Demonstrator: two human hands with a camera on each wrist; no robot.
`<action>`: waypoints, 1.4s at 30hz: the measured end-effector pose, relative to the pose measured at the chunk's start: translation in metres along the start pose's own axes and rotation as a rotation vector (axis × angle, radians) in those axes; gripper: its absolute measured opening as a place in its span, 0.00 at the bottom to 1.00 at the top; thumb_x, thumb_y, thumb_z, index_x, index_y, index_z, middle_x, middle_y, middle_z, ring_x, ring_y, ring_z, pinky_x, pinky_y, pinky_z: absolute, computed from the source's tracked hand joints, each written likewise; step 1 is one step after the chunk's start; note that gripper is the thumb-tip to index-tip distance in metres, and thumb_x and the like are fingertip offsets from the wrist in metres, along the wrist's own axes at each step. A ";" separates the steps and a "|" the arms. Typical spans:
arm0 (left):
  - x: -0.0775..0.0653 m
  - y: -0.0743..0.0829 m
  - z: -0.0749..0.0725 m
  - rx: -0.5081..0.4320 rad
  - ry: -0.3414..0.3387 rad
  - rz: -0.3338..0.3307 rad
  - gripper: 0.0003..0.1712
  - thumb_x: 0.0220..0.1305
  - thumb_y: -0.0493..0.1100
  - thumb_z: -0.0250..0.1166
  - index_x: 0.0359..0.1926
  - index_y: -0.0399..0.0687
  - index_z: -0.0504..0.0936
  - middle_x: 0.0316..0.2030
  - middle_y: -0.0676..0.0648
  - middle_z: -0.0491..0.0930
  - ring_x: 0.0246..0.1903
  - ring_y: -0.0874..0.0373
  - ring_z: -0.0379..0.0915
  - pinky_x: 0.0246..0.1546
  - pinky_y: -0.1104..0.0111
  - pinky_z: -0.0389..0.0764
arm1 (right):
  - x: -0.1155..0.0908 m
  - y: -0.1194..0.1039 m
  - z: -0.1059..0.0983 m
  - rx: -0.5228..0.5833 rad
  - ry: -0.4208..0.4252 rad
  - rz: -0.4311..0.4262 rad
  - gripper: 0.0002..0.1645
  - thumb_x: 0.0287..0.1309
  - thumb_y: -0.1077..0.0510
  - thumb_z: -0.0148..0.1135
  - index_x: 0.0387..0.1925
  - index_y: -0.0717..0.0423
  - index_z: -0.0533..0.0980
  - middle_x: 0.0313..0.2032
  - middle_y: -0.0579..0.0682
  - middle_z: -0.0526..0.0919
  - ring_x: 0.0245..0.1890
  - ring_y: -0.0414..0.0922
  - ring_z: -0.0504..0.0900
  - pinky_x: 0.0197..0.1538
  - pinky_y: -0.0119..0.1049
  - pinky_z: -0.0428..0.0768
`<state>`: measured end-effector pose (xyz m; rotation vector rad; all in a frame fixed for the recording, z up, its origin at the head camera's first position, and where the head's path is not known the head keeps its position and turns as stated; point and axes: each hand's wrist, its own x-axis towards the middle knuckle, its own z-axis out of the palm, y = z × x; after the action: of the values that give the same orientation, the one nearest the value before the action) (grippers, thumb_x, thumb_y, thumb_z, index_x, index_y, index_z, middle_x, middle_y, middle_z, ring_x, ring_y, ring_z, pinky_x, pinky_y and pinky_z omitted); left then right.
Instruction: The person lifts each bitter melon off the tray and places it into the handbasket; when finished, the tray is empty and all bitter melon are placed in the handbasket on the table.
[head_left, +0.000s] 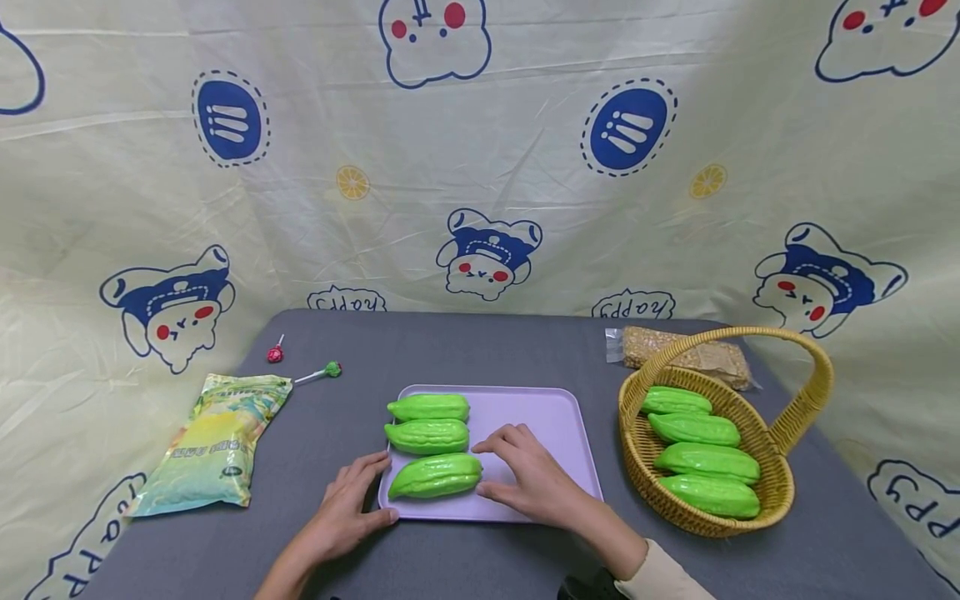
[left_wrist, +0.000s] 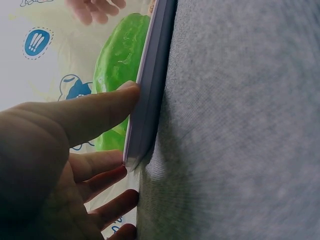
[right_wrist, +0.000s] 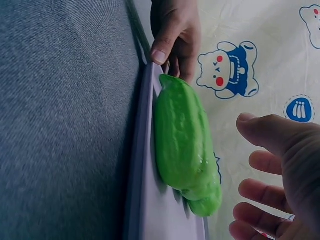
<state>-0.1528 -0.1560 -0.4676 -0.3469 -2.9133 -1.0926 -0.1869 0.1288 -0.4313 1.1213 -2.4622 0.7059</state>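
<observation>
On a lilac tray (head_left: 547, 442), three glossy green bitter melons lie in a column at the left; the nearest bitter melon (head_left: 437, 476) is the largest in view. My left hand (head_left: 347, 502) touches the tray's near left corner, thumb at the front edge and fingers along the left side, all fairly straight. Over the tray, just right of the melons, my right hand (head_left: 528, 479) hovers with fingers spread and nothing held. The right wrist view shows a gap between that hand and the melon (right_wrist: 182, 135). A wicker basket (head_left: 637, 467) at the right holds several more bitter melons (head_left: 708, 462).
Left of the tray lies a yellow-green plastic bag (head_left: 213, 446). Beyond it are a red lollipop (head_left: 275, 354) and a green lollipop (head_left: 332, 369). A clear packet of tan grains (head_left: 675, 350) lies behind the basket, whose tall handle (head_left: 806, 408) arches up.
</observation>
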 end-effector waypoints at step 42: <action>-0.002 0.000 -0.001 -0.015 0.002 0.011 0.39 0.46 0.48 0.72 0.61 0.44 0.72 0.63 0.47 0.68 0.61 0.46 0.61 0.52 0.53 0.60 | 0.012 -0.004 0.038 0.081 -0.223 0.188 0.28 0.47 0.44 0.69 0.49 0.51 0.76 0.41 0.47 0.77 0.41 0.42 0.71 0.44 0.34 0.71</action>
<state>-0.1513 -0.1566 -0.4670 -0.3621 -2.8992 -1.1134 -0.1954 0.0978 -0.4551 1.0568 -2.7787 0.7785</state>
